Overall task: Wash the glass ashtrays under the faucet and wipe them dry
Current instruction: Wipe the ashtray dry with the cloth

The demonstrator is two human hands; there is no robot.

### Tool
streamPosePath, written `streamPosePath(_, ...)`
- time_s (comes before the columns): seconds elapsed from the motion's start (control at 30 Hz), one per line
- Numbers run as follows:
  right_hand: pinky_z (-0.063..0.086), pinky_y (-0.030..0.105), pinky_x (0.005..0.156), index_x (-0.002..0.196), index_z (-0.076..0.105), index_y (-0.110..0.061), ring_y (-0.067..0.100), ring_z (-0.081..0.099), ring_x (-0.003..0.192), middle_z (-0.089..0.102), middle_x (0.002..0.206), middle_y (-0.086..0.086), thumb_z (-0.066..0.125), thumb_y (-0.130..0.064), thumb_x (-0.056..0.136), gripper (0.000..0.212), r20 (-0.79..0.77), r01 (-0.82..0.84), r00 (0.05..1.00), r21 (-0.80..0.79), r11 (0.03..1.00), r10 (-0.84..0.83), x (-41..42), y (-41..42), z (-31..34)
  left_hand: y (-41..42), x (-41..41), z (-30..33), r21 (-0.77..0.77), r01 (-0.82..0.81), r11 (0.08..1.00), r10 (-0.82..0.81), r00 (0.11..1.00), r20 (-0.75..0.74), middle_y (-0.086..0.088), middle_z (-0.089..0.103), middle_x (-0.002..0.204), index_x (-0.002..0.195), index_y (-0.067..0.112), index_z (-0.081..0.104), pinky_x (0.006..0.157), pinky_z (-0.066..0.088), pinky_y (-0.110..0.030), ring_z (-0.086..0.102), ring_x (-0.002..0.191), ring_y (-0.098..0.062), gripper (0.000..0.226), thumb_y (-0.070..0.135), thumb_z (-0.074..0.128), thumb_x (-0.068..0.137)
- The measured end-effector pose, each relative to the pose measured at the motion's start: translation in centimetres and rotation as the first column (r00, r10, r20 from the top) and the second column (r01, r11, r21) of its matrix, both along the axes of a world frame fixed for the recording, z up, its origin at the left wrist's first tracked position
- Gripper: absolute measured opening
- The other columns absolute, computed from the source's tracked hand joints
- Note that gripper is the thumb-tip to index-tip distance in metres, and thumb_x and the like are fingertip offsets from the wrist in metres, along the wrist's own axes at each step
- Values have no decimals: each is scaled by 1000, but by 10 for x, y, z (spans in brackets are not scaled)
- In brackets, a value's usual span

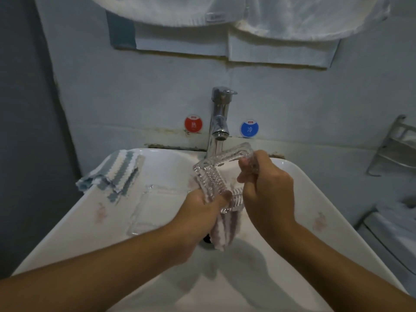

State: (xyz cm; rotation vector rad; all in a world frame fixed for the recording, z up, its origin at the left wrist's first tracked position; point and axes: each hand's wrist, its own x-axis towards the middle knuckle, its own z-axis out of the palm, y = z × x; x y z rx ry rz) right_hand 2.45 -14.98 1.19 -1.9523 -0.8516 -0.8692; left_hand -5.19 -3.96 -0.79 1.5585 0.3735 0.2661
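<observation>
Hands: your left hand [203,204] grips cloth [225,228] and ashtray [216,174]; right hand [265,188] pinches its far rim.
Risk: wet glass could slip into sink [326,199] and chip.

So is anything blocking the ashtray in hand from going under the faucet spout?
Nothing visible does. The glass ashtray is held tilted over the sink by the left hand and right hand, its upper edge right beside the faucet spout. The striped cloth hangs below it.
</observation>
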Motion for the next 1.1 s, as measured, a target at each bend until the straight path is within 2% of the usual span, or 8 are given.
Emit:
streamPosePath(0.17, 54, 33, 51, 91, 60, -10, 19, 63, 55, 69, 69, 3, 57, -15, 99, 10, 17, -23, 1000, -21, 1000, 24, 3, 2, -6, 10, 0, 20, 20, -244, 970, 228, 929, 290, 3, 75, 84, 104, 19, 66, 53, 53, -14, 72, 68, -2, 13, 26, 58, 98)
streamPosePath(0.27, 49, 29, 50, 89, 61, -10, 20, 61, 54, 68, 68, 3, 53, -20, 96, 15, 22, -40, 999, -24, 999, 40, 6, 1, -9, 15, -2, 17, 68, -215, 974, 184, 934, 305, 10, 75, 91, 108, 24, 65, 58, 52, -10, 71, 79, 4, 13, 26, 60, 97)
streamPosePath(0.43, 32, 5, 57, 92, 64, -6, 11, 59, 55, 70, 71, 1, 53, -26, 98, 24, 28, -41, 999, -26, 999, 41, 2, 2, -10, 10, 1, 2, 59, -82, 995, 78, 994, 82, 7, 78, 88, 107, 21, 69, 80, 60, -36, 75, 81, -12, 18, 28, 69, 91)
streamPosePath(0.57, 47, 18, 54, 92, 60, -15, 7, 61, 57, 70, 72, -7, 49, -44, 99, 33, -65, -117, 992, -75, 990, 112, 4, -1, 0, 16, 2, 2, 183, -94, 979, 69, 988, 137, 7, 77, 90, 107, 21, 70, 74, 58, -23, 72, 80, -4, 13, 21, 60, 98)
streamPosePath(0.67, 61, 32, 64, 101, 60, -21, 5, 70, 70, 71, 81, -11, 67, -30, 93, 14, -276, -257, 938, -141, 956, 212, 14, -14, 16, 25, 1, 9, 460, -145, 876, 58, 978, 199, 9, 71, 88, 104, 22, 65, 59, 49, -7, 66, 73, 5, 11, 16, 57, 100)
streamPosePath(0.77, 63, 29, 68, 100, 56, -29, 6, 73, 79, 73, 89, -9, 79, -14, 85, 32, -396, -348, 883, -186, 919, 254, 16, -21, 25, 32, 2, 9, 682, -183, 708, 69, 979, 191, 4, 68, 83, 110, 17, 59, 52, 44, -14, 64, 66, -5, 12, 24, 57, 100)
streamPosePath(0.93, 61, 25, 67, 85, 58, -36, 2, 72, 73, 71, 85, -11, 76, -17, 88, 26, -460, -339, 878, -410, 847, 128, 14, -20, 27, 33, -2, 6, 815, -189, 548, 61, 981, 187, 5, 63, 80, 105, 20, 51, 50, 35, -15, 62, 67, -10, 15, 33, 57, 100)
streamPosePath(1.1, 62, 27, 69, 92, 67, -29, 7, 71, 76, 69, 80, -13, 70, -14, 93, 15, -386, -228, 920, -373, 899, 73, 9, -16, 21, 35, 1, 14, 536, -119, 835, -1, 976, 219, 5, 73, 88, 109, 21, 65, 60, 54, -14, 70, 78, -7, 22, 35, 67, 93)
